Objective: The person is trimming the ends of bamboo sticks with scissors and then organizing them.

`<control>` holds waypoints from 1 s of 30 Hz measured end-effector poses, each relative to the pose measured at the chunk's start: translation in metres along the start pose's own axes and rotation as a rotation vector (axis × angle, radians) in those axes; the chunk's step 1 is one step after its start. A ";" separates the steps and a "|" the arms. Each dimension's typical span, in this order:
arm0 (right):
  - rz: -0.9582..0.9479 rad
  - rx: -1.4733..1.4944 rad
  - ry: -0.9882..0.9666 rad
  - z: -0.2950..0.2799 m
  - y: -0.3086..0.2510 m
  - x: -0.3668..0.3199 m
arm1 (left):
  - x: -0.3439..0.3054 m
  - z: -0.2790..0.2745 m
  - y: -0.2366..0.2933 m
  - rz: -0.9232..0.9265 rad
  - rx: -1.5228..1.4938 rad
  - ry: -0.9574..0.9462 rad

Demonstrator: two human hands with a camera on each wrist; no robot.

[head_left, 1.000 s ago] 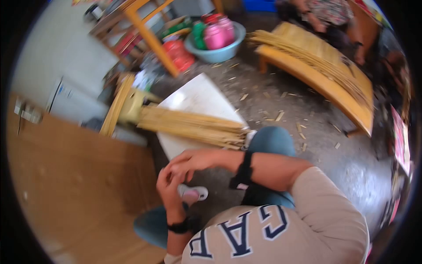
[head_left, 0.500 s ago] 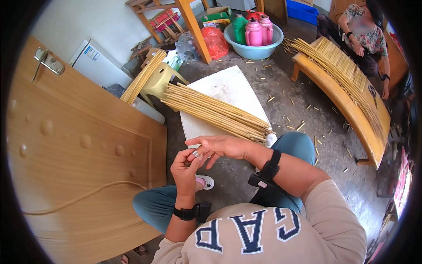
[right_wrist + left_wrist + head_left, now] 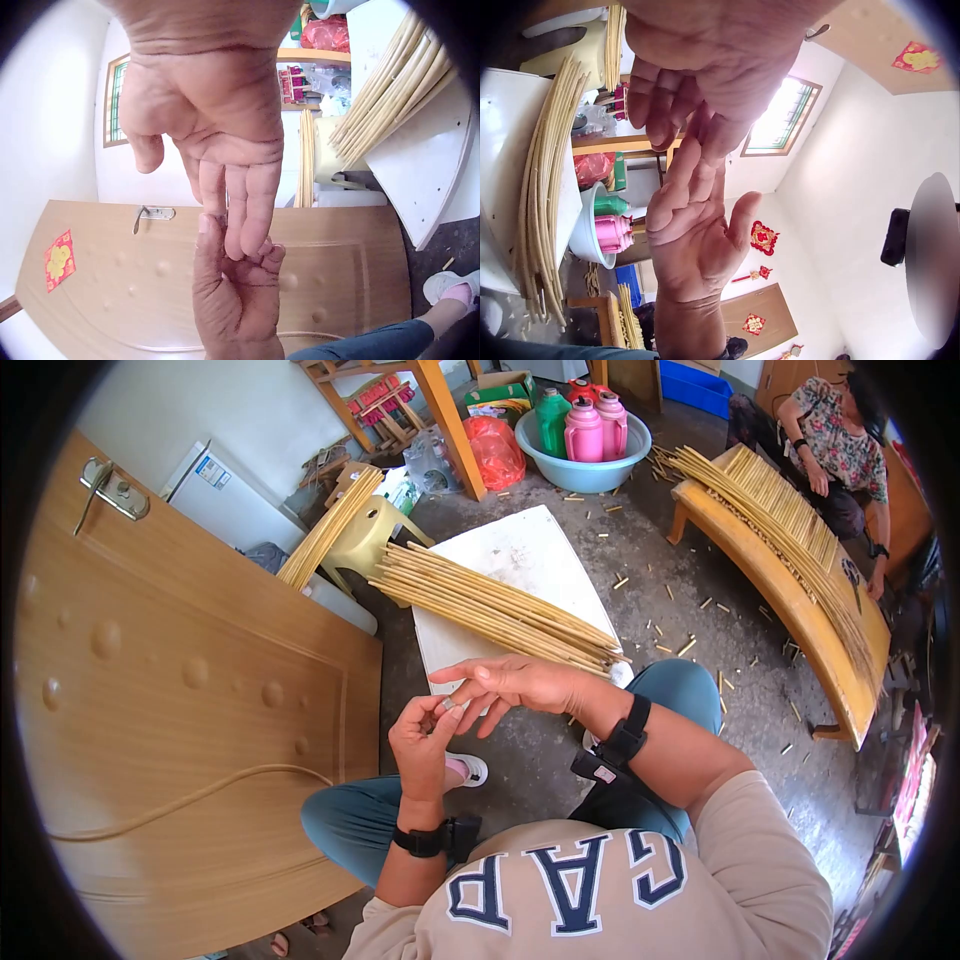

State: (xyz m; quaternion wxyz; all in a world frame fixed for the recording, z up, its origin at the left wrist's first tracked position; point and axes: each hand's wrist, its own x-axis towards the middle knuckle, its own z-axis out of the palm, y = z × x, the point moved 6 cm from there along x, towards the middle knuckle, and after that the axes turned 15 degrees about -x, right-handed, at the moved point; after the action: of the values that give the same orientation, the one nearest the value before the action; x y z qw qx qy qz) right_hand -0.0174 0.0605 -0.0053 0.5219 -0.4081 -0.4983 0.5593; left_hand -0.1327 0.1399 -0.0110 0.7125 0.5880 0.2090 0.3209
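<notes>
My left hand (image 3: 420,745) is raised in front of my body, its thumb and curled fingers pinching a small silver ring-like band (image 3: 448,704) at a finger of my right hand (image 3: 525,685). That right hand reaches across from the right with its fingers mostly straight. In the right wrist view the left thumb (image 3: 210,236) presses beside the right fingertips, which hide most of the band. Beyond both hands a bundle of thin yellow bamboo-like sticks (image 3: 490,605) lies across a white board (image 3: 520,545).
More sticks (image 3: 330,528) rest on a beige stool (image 3: 370,540). A wooden door (image 3: 200,710) stands close on my left. To the right, a curved wooden bench (image 3: 770,595) carries many sticks, with a seated person (image 3: 835,440) behind. Cut pieces litter the floor near a blue basin (image 3: 585,475) of flasks.
The head view has swung left and steadied since one second ago. Both hands stay together, and the left fingers remain at the silver band on the right finger.
</notes>
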 end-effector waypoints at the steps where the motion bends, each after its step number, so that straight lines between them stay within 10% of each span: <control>1: -0.011 0.011 -0.006 0.000 0.001 0.000 | 0.000 -0.002 0.000 -0.001 0.001 0.000; 30: -0.016 0.208 -0.022 -0.009 0.003 -0.009 | -0.002 0.005 0.009 0.190 0.125 -0.018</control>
State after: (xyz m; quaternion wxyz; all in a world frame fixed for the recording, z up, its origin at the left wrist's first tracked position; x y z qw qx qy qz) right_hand -0.0083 0.0532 -0.0100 0.5603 -0.3418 -0.4464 0.6082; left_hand -0.1329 0.1354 -0.0010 0.6426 0.6513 0.1655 0.3680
